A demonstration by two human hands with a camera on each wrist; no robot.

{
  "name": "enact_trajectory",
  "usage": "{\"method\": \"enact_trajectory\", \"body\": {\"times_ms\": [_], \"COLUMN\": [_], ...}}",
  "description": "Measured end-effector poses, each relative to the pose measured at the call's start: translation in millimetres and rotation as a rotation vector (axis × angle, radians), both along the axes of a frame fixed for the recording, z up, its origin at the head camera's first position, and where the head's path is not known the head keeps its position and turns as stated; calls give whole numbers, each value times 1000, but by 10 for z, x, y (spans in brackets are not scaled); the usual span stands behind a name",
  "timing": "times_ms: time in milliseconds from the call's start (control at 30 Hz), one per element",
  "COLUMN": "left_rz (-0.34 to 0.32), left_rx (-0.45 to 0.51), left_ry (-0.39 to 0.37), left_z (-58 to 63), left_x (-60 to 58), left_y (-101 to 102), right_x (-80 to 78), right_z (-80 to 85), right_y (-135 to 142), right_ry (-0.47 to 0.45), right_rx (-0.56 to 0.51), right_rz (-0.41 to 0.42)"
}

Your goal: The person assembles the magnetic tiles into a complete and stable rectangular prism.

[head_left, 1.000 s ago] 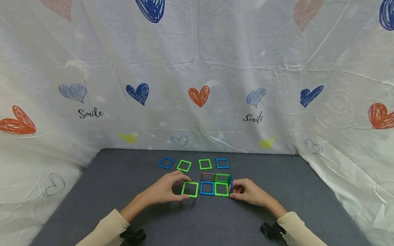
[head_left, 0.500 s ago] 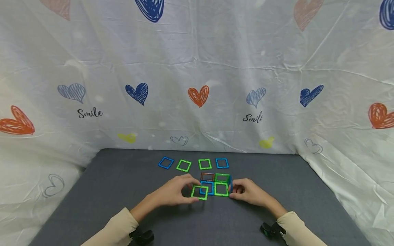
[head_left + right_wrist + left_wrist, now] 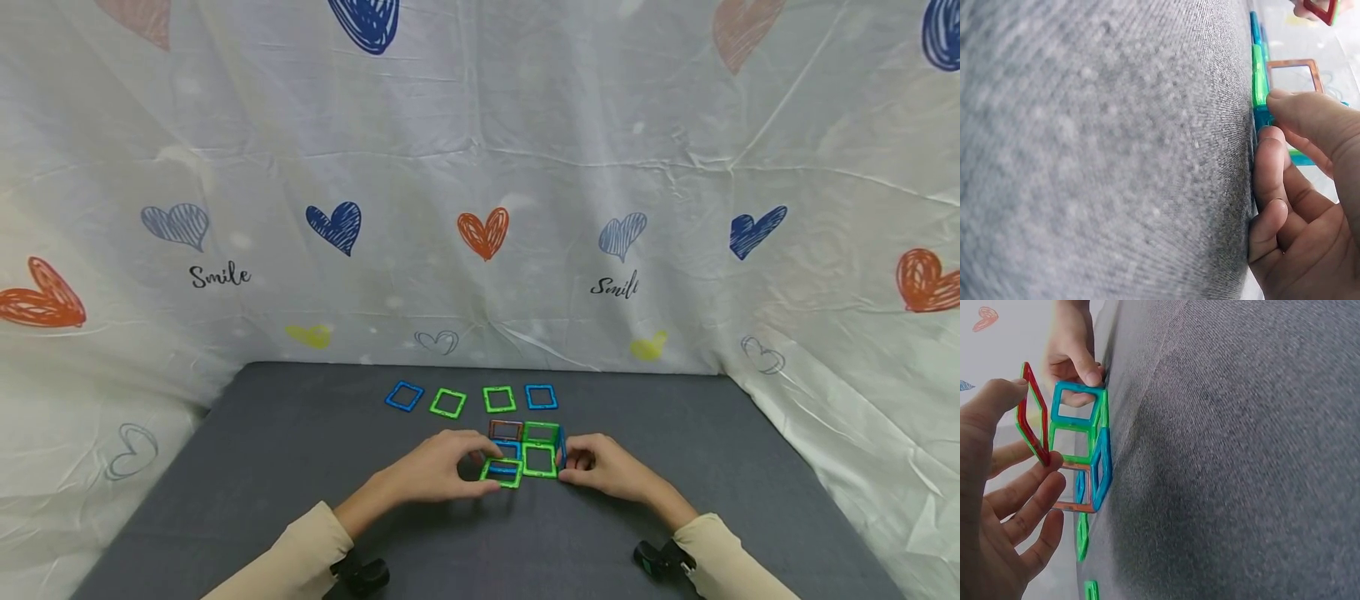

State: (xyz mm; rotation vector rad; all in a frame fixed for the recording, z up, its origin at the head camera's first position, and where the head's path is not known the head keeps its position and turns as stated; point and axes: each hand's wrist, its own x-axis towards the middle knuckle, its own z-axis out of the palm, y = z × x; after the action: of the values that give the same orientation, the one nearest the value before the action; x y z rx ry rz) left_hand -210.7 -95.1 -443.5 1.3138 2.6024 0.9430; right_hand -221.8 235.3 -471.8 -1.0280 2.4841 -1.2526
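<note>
My left hand (image 3: 450, 468) pinches a square magnetic tile (image 3: 521, 473) by thumb and fingertips, green from above and red on its underside (image 3: 1037, 445). The held tile is tilted and overlaps the flat blue tile (image 3: 520, 450) in the head view. Beside that lies a flat green tile (image 3: 557, 460). A brown-orange tile (image 3: 506, 422) and another green tile (image 3: 540, 424) stand upright along the back edge. At the right end stands a blue tile (image 3: 562, 450), which my right hand (image 3: 603, 468) pinches between thumb and fingers, the contact partly hidden.
Behind the joined tiles lies a row of loose ones: a blue square (image 3: 406, 384), two green squares (image 3: 447, 391) and another blue square (image 3: 542, 387). Dark grey cloth (image 3: 300, 442) covers the table. A pale curtain with hearts (image 3: 555, 275) hangs at the back.
My left hand has carried its tile rightwards, from beside the joined tiles to over the front of the flat blue one. The right hand has stayed in place.
</note>
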Motion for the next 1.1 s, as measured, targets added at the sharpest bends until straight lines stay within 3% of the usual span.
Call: {"method": "enact_trajectory", "body": {"times_ms": [333,833,1100], "left_rz": [35,-13,-42], "left_rx": [-29,35,53], "left_ry": [-18,-57,-32], "left_z": [-21,-1,-14], "left_x": [-16,-11,-4], "left_y": [118,180,244], "right_x": [0,4,-4], "right_z": [-4,-19,-21], "right_y": [-3,0,2], "right_ry": [2,-4,6], "right_rx": [11,13,20], "right_rz": [4,1,0]}}
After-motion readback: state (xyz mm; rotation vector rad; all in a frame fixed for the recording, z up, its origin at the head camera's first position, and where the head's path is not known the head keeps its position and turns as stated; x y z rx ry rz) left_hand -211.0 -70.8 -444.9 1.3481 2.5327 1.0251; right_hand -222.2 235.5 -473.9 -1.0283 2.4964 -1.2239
